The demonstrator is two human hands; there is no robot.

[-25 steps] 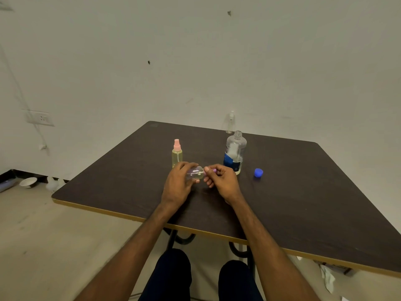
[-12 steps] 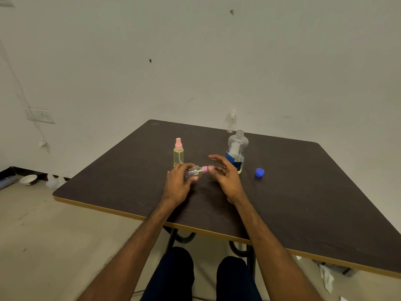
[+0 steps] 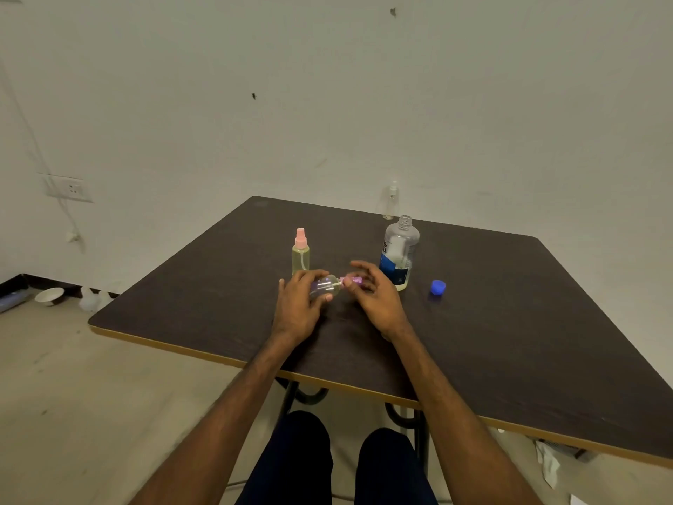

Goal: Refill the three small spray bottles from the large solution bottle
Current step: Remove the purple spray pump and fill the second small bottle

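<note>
Since a second ago my right hand (image 3: 375, 298) has loosened: the fist on the pink pump top (image 3: 351, 280) has opened, fingers now splayed, only thumb and a fingertip touching it. My left hand (image 3: 300, 304) stays clamped round the clear small spray bottle (image 3: 325, 287), lying sideways just above the worktop (image 3: 510, 322). I read this as a re-grip mid-twist; whether the top is loosening or tightening I cannot tell. The large solution bottle (image 3: 398, 253) stands uncapped at 2 o'clock of the hands, its blue cap (image 3: 437, 287) at 3 o'clock. A yellow-filled spray bottle (image 3: 300, 254) stands at 11 o'clock.
</note>
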